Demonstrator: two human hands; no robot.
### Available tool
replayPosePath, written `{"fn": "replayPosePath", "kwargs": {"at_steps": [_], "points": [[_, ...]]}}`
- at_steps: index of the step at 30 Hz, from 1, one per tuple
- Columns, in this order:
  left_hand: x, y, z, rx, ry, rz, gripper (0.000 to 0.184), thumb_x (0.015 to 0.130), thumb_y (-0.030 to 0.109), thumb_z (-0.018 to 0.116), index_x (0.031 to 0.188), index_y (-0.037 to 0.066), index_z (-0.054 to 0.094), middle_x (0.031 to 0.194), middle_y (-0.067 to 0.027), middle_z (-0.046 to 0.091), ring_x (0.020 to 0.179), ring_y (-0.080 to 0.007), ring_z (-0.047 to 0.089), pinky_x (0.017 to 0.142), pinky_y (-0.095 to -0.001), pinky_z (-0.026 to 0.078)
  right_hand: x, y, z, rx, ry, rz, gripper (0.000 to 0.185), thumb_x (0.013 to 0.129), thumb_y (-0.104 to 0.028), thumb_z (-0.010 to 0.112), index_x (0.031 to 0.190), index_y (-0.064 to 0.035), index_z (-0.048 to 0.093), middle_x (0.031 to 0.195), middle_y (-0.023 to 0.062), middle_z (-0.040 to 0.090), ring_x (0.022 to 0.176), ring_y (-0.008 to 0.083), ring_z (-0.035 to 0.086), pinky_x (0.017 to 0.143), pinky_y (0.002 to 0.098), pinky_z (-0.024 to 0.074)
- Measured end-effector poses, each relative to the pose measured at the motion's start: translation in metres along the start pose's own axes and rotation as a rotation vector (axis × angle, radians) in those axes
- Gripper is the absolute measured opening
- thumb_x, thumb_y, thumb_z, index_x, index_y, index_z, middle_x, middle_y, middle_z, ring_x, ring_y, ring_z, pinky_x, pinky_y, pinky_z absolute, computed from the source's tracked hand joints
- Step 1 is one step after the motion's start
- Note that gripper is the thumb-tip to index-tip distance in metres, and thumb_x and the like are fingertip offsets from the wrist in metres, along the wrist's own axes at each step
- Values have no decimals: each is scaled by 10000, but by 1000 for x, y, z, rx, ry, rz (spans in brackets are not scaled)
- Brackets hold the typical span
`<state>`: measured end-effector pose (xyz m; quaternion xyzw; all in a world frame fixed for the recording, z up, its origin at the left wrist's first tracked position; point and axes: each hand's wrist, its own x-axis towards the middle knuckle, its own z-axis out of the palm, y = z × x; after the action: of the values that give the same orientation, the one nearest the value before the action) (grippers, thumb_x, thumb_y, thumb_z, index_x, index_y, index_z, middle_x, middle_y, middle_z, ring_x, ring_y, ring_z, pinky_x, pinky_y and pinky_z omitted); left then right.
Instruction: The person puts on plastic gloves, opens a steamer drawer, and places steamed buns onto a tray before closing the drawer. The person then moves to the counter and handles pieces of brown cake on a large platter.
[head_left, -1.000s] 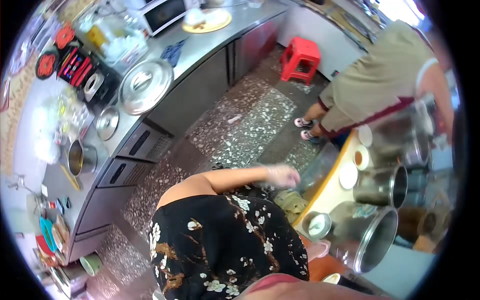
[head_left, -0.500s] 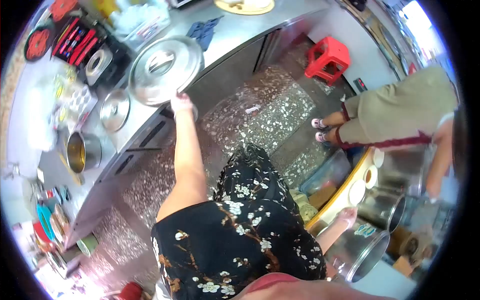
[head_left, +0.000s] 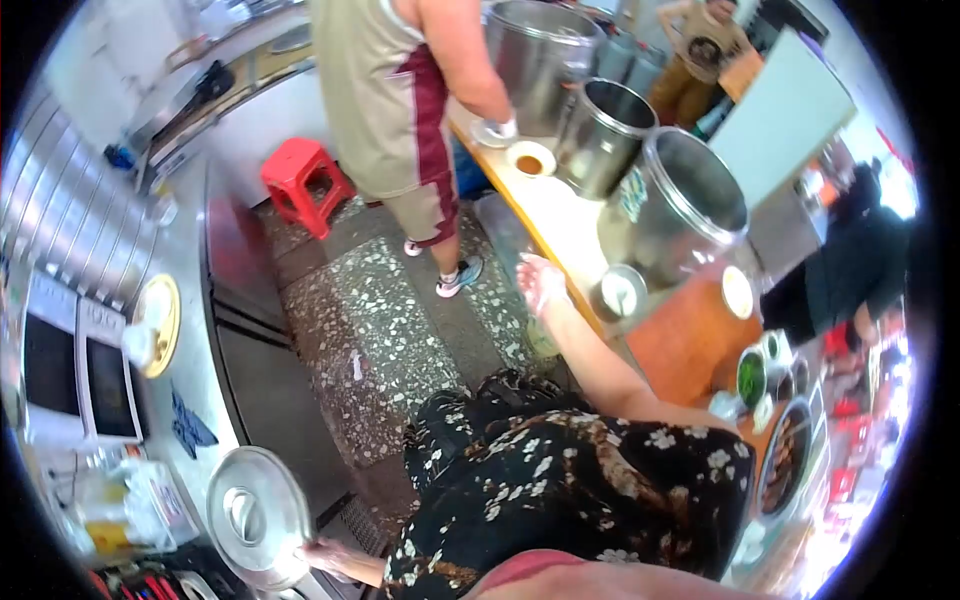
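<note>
My left hand (head_left: pixel 328 558), in a thin clear glove, grips the rim of a large round metal pot lid (head_left: pixel 285 520) at the lower left. The lid is over the edge of the steel counter (head_left: pixel 205 412); whether it rests there I cannot tell. My right hand (head_left: pixel 541 283), also gloved, hangs in the air with loosely bent, parted fingers and nothing in it. It is beside the yellow edge of the serving counter (head_left: pixel 548 220), close to a small metal pot (head_left: pixel 620 292) with something white inside. Behind that stands a tall steel pot (head_left: pixel 665 215) without a lid.
A co-worker (head_left: pixel 400 110) stands ahead, a hand at a bowl; a bowl of brown sauce (head_left: pixel 531 160) is nearby. More tall pots (head_left: pixel 605 140) line the counter. A red stool (head_left: pixel 303 185) stands on the floor. At right are a wooden board (head_left: pixel 690 340) and a food pan (head_left: pixel 785 465).
My view has swung right toward the serving counter. My right hand has moved from beside the tall pots into the air before the counter edge. My left hand still holds the lid.
</note>
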<state>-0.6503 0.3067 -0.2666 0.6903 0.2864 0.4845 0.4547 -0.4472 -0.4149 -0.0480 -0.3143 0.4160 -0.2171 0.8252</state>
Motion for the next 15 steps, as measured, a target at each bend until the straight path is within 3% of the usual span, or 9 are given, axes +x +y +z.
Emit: {"fn": "replayPosePath", "kwargs": {"at_steps": [1, 3, 4, 7, 9, 10, 11, 13, 15], "points": [[-5, 5, -21, -410, -58, -761, 231, 750, 182, 595, 898, 4, 600, 881, -99, 555, 800, -210, 503, 686, -330, 413, 11, 4, -9, -16, 4, 18, 78, 830, -89, 681, 873, -53, 627, 664, 54, 593, 542, 135, 534, 488, 244, 460], [-36, 98, -12, -363, -145, -534, 172, 701, 141, 575, 825, 22, 582, 821, -68, 546, 768, -183, 497, 668, -306, 384, 16, 9, -24, -44, -14, 85, 54, 844, -78, 666, 874, -42, 640, 664, 49, 593, 524, 136, 529, 466, 242, 456], [-56, 215, 26, -420, -105, -735, 127, 680, 128, 571, 786, 57, 570, 776, -26, 556, 677, -132, 493, 588, -254, 356, 18, 13, -26, -46, 51, 136, 42, 855, -69, 657, 880, -36, 651, 668, 53, 598, 515, 140, 534, 450, 238, 471], [-50, 217, 34, -311, -496, -1126, 183, 668, 133, 573, 834, 56, 571, 766, -28, 583, 591, -130, 489, 509, -239, 353, 10, 20, -35, -240, -146, 268, 82, 880, -104, 654, 918, -32, 654, 797, 125, 694, 573, 198, 648, 505, 292, 572], [-64, 243, 84, -283, -724, -1285, 252, 660, 151, 578, 896, 62, 574, 739, -30, 600, 508, -140, 473, 428, -243, 346, -41, 46, -24, -513, -260, 419, 456, 920, -311, 635, 1226, 15, 545, 1103, 220, 656, 992, 278, 657, 879, 438, 549], [-78, 274, 115, -282, -880, -1365, 287, 656, 160, 581, 927, 64, 576, 725, -31, 609, 466, -144, 465, 387, -245, 342, -61, 42, -20, -569, -264, 517, 619, 930, -440, 593, 1315, 32, 483, 1286, 239, 560, 1216, 309, 529, 1049, 485, 415], [-87, 319, 144, -318, -1101, -1492, 344, 661, 202, 585, 962, 37, 575, 677, -59, 597, 427, -169, 431, 367, -271, 350, -72, 36, -20, -545, -200, 597, 683, 924, -496, 580, 1358, 18, 463, 1342, 199, 530, 1248, 294, 493, 1076, 456, 386], [-110, 312, 198, -42, -1298, -1631, 317, 669, 188, 593, 945, 33, 567, 636, -59, 545, 415, -173, 411, 353, -268, 344, -81, 32, -45, -134, -402, 455, 690, 923, -508, 570, 1377, -2, 455, 1322, 164, 556, 1192, 267, 533, 1061, 426, 402], [-137, 333, 250, 176, -1485, -1590, 238, 675, 148, 599, 886, 48, 553, 646, -48, 534, 423, -165, 407, 352, -258, 330, -102, -3, -71, -150, -256, 159, 634, 931, -488, 556, 1343, -9, 505, 1272, 134, 597, 1121, 251, 575, 1039, 387, 421]]}}
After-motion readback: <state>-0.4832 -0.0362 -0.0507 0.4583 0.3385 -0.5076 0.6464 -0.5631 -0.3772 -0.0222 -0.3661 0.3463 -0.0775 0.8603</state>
